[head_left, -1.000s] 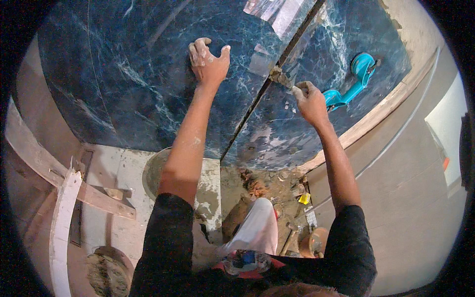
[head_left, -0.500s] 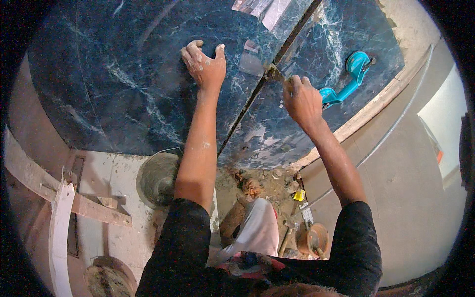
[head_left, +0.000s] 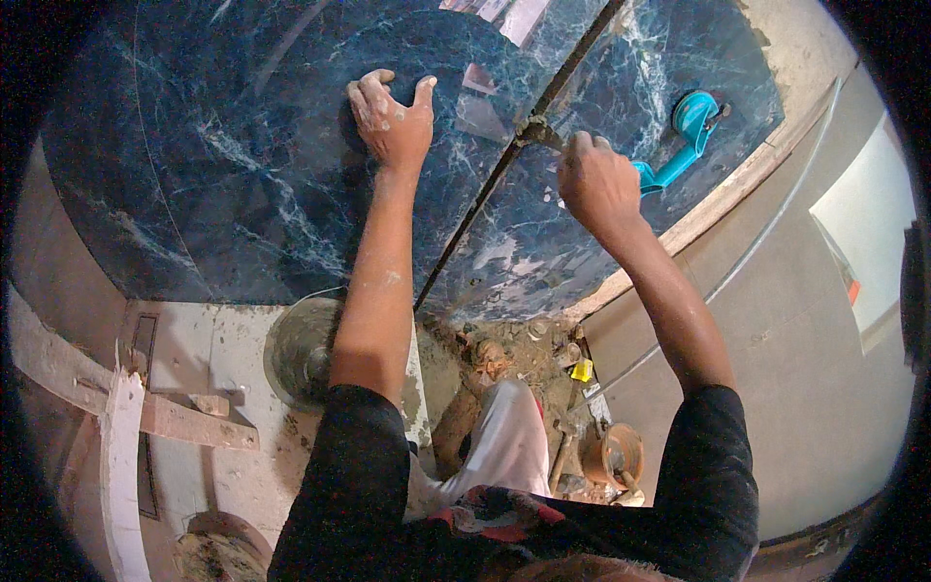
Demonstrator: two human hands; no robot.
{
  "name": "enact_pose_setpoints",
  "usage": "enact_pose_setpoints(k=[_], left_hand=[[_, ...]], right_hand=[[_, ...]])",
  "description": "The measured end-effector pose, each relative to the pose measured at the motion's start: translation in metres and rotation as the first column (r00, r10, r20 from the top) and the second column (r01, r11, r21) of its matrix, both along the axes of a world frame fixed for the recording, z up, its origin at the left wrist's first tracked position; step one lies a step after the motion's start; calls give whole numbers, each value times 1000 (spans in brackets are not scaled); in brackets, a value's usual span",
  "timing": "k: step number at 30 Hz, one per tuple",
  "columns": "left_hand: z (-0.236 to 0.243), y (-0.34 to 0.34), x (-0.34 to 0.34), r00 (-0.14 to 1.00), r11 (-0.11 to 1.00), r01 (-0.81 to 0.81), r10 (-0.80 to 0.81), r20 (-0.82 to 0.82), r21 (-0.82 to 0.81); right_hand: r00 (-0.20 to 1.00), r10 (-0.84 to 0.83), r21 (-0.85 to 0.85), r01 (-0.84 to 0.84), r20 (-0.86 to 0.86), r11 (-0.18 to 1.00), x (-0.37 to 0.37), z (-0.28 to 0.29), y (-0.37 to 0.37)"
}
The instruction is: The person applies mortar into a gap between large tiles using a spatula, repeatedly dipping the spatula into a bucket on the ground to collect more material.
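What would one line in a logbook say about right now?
left hand: open, on left stone | right hand: gripping small tool at dark gap | blue handle: on right stone

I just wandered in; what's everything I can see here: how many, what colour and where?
marbled slabs: two, dark blue, across the top, parted by a dark gap
suction lifter: one, turquoise, on the right slab
tool: one, greyish and smeared, at the gap
bucket: one, grey, below the left slab
round container: one, brownish, bottom left
crossing boards: two, pale, far left
pot: one, orange-brown, lower right of centre
scrap: one, yellow, above the pot
panel: one, white, far right
trouser leg: one, white, lower middle
sleeves: two, black, bottom
left fingers: several, dusted pale, spread over the left slab
right fingers: several, dusted pale, closed on the tool
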State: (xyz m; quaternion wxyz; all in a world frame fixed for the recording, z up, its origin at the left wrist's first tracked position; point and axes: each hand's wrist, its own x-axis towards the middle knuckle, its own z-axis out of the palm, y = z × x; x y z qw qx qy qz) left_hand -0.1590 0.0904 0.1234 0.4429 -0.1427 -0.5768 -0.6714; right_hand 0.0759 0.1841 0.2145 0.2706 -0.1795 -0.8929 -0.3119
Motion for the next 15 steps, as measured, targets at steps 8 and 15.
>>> enact_pose_setpoints(k=[8, 15], left_hand=[[4, 4, 5, 1000, 1000, -12, 12, 21, 12], [1, 4, 1, 1000, 1000, -13, 13, 9, 24]], right_hand=[[951, 139, -476, -260, -275, 840, 55, 16, 32], [933, -32, -922, -349, -359, 167, 53, 3, 71]])
